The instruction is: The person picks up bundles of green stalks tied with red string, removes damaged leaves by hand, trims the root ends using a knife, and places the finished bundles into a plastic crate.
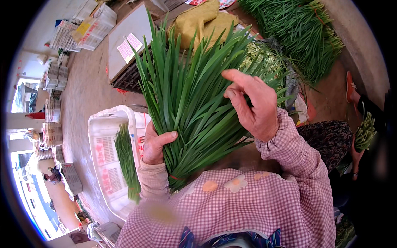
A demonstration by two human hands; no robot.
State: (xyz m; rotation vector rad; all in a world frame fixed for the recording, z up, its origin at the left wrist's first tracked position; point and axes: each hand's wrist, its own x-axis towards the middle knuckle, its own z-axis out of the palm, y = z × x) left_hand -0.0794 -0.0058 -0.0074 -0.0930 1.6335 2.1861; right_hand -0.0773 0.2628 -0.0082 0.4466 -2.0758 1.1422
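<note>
A large bunch of green garlic chives (194, 99) fans out in front of my chest, leaf tips pointing away from me. Its narrow lower end carries a red band (177, 178). My left hand (156, 144) is closed round the bunch just above that band, thumb lying across the leaves. Over the right side of the leaves hovers my right hand (254, 105), index finger and thumb apart and nothing visible between them. Its other fingers are curled and partly hidden. Left of my left forearm, a white plastic crate (96, 142) holds a smaller chive bunch (128, 161).
Tied chives are heaped (293, 37) at the far right. A yellow cloth (198, 20) and a board-topped dark crate (128, 25) with a printed sheet (129, 47) stand ahead. Another person's orange shoe (351, 87) and a chive bunch (365, 131) are at right. Stacked crates (52, 109) line the left.
</note>
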